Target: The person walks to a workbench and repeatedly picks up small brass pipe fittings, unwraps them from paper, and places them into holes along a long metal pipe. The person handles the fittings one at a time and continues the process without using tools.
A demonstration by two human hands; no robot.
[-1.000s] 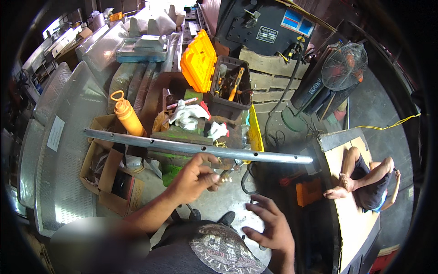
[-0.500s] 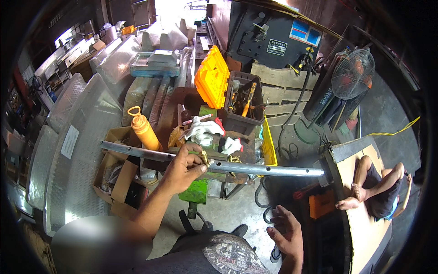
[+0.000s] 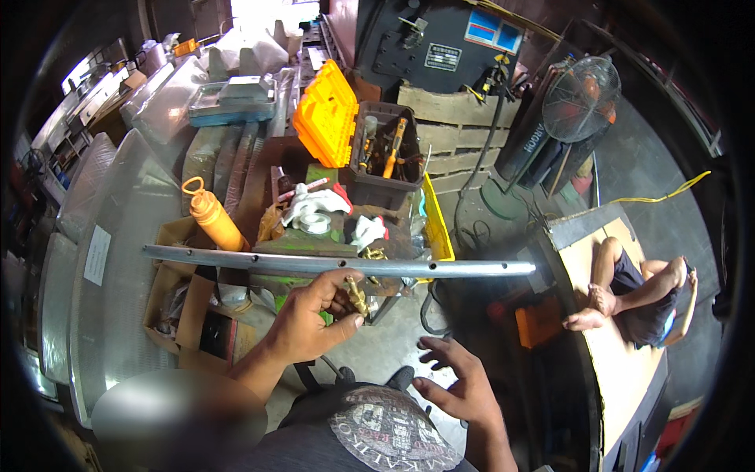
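My left hand pinches a small brass fitting between thumb and fingers, just on the near side of a long metal bar. That bar has several holes along it and lies across the workbench from left to right. My right hand hovers in front of my body, fingers apart, holding nothing. More brass pieces lie on the bench behind the bar. White gloves with red cuffs and a roll of white tape rest farther back.
An orange bottle stands behind the bar, near cardboard boxes. An open toolbox with a yellow lid sits at the back. A fan stands far right. Someone with bare legs sits on a board at right.
My left hand has drawn the brass fitting toward me, off the bar. My right hand has come closer to the left one. The whole view has shifted slightly.
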